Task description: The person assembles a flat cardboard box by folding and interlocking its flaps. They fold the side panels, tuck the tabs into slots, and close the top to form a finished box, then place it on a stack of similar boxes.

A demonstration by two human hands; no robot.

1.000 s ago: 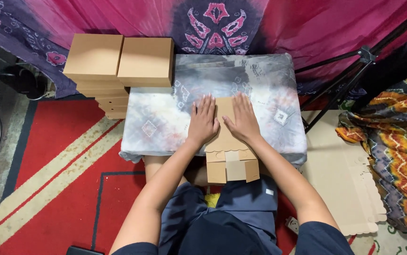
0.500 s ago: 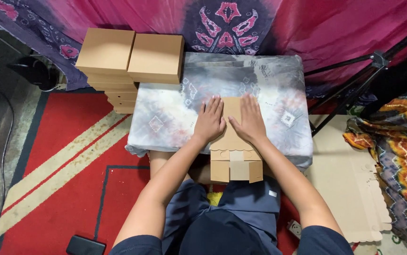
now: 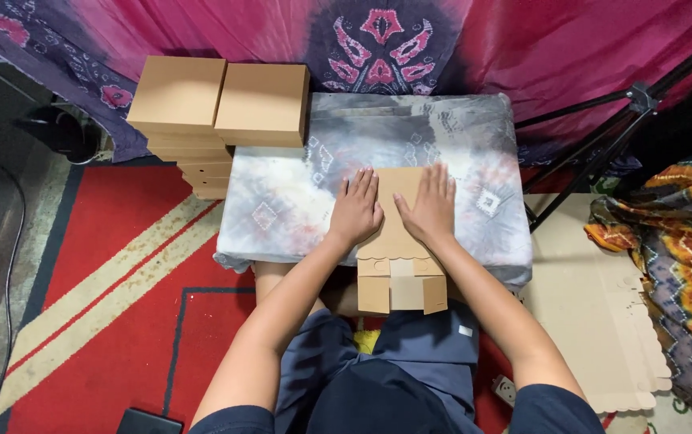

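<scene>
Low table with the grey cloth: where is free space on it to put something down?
The cloth-covered table is bare left of the left hand, right of the right hand, and along the far edge by the curtain. The middle is crowded: both hands press on the flat cardboard. Stacked boxes border the far-left corner.

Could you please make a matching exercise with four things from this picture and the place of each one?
Things:
1. cardboard blank
2. box stacks
3. tripod
4. cardboard sheets

Places:
A. on the floor, right of the table
B. standing at the right, before the pink cloth
C. left of the table, at its far corner
D. under both hands, on the table

Pairs: 1-D, 2-C, 3-B, 4-A. The left hand and right hand press flat on the blank.
</scene>
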